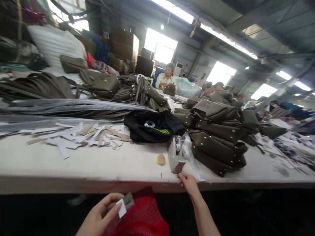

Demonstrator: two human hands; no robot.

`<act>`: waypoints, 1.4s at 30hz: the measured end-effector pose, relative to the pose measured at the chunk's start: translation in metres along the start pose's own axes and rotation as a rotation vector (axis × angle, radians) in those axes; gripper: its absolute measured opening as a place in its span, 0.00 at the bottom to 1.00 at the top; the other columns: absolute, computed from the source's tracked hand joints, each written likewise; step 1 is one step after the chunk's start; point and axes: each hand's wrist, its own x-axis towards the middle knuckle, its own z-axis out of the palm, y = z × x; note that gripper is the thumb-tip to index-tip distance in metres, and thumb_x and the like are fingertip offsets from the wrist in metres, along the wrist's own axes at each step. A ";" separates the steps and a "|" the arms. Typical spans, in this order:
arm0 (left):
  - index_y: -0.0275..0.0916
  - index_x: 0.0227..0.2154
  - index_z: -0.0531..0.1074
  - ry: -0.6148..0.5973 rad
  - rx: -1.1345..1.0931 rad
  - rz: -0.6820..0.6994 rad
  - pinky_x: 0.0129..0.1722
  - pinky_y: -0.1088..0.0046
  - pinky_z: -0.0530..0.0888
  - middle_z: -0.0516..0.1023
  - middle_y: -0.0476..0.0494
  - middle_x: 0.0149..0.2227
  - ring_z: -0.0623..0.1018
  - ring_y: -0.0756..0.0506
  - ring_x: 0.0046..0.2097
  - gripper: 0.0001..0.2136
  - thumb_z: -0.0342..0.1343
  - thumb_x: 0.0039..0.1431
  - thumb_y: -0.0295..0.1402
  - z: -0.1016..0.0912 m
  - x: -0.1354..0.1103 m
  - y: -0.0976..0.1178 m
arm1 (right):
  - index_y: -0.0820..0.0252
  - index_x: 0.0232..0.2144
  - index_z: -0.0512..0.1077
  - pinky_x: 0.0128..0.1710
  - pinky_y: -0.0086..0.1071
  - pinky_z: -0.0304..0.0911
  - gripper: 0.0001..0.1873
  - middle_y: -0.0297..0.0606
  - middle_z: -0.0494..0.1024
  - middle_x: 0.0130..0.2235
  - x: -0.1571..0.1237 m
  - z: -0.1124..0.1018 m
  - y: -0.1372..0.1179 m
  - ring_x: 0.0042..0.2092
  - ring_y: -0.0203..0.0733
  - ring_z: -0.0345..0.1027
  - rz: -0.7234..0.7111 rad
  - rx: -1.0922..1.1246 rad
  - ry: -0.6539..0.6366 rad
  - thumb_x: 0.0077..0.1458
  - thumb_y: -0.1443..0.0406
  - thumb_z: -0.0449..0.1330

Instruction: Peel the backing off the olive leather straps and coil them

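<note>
My left hand (103, 213), over the red cloth on my lap, pinches a short olive strap end (128, 198) with a small white paper piece (121, 208) around or against it. Something clear hangs beside the strap end. At the table's front edge, my right hand (188, 183) has thumb and finger pressed together just below the front of a tape dispenser (175, 157). Whatever those fingertips hold is too small to make out. A round yellow-rimmed disc (160, 159) lies left of the dispenser.
Olive bags (216, 141) are piled right of the dispenser, beside clear plastic (190, 154). Behind it lies a black cloth bag (155, 126) with a tape roll (149, 124) on top. Paper strips (86, 134) and wrapped straps (73, 109) spread leftward. A co-worker (166, 80) sits across the table.
</note>
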 end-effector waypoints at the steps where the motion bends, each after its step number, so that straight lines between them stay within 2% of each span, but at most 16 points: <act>1: 0.39 0.33 0.75 -0.003 -0.015 0.015 0.28 0.74 0.72 0.78 0.46 0.28 0.76 0.45 0.30 0.26 0.64 0.40 0.57 -0.001 0.000 0.000 | 0.64 0.22 0.76 0.18 0.26 0.50 0.25 0.31 0.70 0.17 -0.006 0.004 -0.001 0.17 0.31 0.56 -0.004 -0.005 -0.018 0.37 0.46 0.66; 5: 0.37 0.36 0.74 -0.037 0.066 0.118 0.30 0.74 0.71 0.78 0.46 0.29 0.75 0.46 0.30 0.20 0.62 0.49 0.50 0.000 -0.001 0.006 | 0.64 0.30 0.78 0.23 0.28 0.57 0.28 0.33 0.71 0.21 -0.037 0.039 -0.023 0.22 0.34 0.61 -0.119 0.023 -0.173 0.46 0.43 0.62; 10: 0.36 0.38 0.73 -0.041 0.149 0.274 0.38 0.72 0.72 0.79 0.43 0.34 0.77 0.45 0.36 0.14 0.57 0.56 0.41 0.006 -0.003 0.014 | 0.61 0.32 0.79 0.28 0.30 0.61 0.23 0.34 0.72 0.22 -0.084 0.099 -0.060 0.25 0.37 0.64 -0.247 0.013 -0.562 0.55 0.48 0.59; 13: 0.36 0.40 0.73 0.016 0.175 0.320 0.40 0.72 0.72 0.79 0.42 0.36 0.77 0.45 0.38 0.12 0.56 0.58 0.39 0.005 -0.006 0.013 | 0.61 0.31 0.79 0.27 0.29 0.60 0.21 0.34 0.73 0.21 -0.102 0.120 -0.066 0.25 0.36 0.63 -0.222 0.004 -0.762 0.55 0.49 0.60; 16: 0.36 0.41 0.73 0.062 0.238 0.344 0.41 0.73 0.72 0.79 0.43 0.37 0.77 0.46 0.38 0.12 0.55 0.59 0.38 0.001 -0.009 0.010 | 0.63 0.28 0.78 0.25 0.28 0.57 0.22 0.33 0.70 0.19 -0.108 0.131 -0.063 0.22 0.34 0.60 -0.143 0.017 -0.859 0.53 0.48 0.61; 19: 0.37 0.40 0.73 0.068 0.272 0.350 0.41 0.73 0.71 0.79 0.44 0.36 0.76 0.46 0.38 0.11 0.55 0.59 0.37 0.000 -0.012 0.007 | 0.64 0.25 0.77 0.22 0.27 0.53 0.24 0.31 0.68 0.17 -0.108 0.140 -0.058 0.20 0.32 0.57 -0.087 0.016 -0.874 0.51 0.47 0.62; 25: 0.36 0.37 0.73 0.047 0.194 0.323 0.38 0.74 0.71 0.78 0.44 0.34 0.75 0.47 0.36 0.13 0.51 0.62 0.42 0.004 -0.010 0.007 | 0.63 0.20 0.74 0.18 0.26 0.48 0.29 0.30 0.65 0.14 -0.110 0.152 -0.052 0.17 0.30 0.53 0.028 0.036 -0.805 0.46 0.42 0.63; 28: 0.36 0.38 0.72 0.083 0.155 0.310 0.37 0.74 0.72 0.78 0.44 0.33 0.76 0.47 0.34 0.14 0.56 0.59 0.43 0.005 -0.009 0.009 | 0.62 0.20 0.72 0.19 0.26 0.52 0.28 0.31 0.67 0.16 -0.111 0.155 -0.052 0.18 0.31 0.55 -0.001 0.078 -0.812 0.46 0.42 0.62; 31: 0.37 0.40 0.72 0.155 0.171 0.345 0.37 0.72 0.73 0.78 0.44 0.33 0.77 0.46 0.34 0.13 0.54 0.61 0.42 0.005 -0.013 0.011 | 0.61 0.26 0.75 0.26 0.28 0.60 0.23 0.33 0.71 0.22 -0.113 0.155 -0.054 0.24 0.35 0.62 -0.075 0.147 -0.852 0.49 0.45 0.63; 34: 0.40 0.42 0.73 0.209 0.368 0.498 0.43 0.68 0.73 0.80 0.42 0.38 0.78 0.43 0.40 0.11 0.53 0.62 0.40 0.004 -0.024 0.013 | 0.59 0.30 0.77 0.33 0.31 0.64 0.19 0.35 0.74 0.26 -0.115 0.156 -0.056 0.29 0.39 0.66 -0.138 0.193 -0.852 0.53 0.49 0.62; 38: 0.47 0.45 0.74 0.196 0.584 0.769 0.50 0.65 0.71 0.80 0.42 0.43 0.78 0.40 0.46 0.11 0.56 0.59 0.34 0.002 -0.036 0.010 | 0.56 0.34 0.79 0.44 0.38 0.65 0.16 0.37 0.78 0.31 -0.116 0.160 -0.058 0.37 0.45 0.70 -0.188 0.265 -0.850 0.54 0.51 0.62; 42: 0.51 0.51 0.71 0.203 0.620 0.944 0.49 0.65 0.73 0.79 0.43 0.47 0.78 0.39 0.47 0.17 0.55 0.59 0.31 0.001 -0.035 0.002 | 0.59 0.27 0.79 0.36 0.36 0.66 0.17 0.37 0.77 0.27 -0.113 0.165 -0.058 0.32 0.44 0.69 -0.184 0.276 -0.813 0.49 0.51 0.65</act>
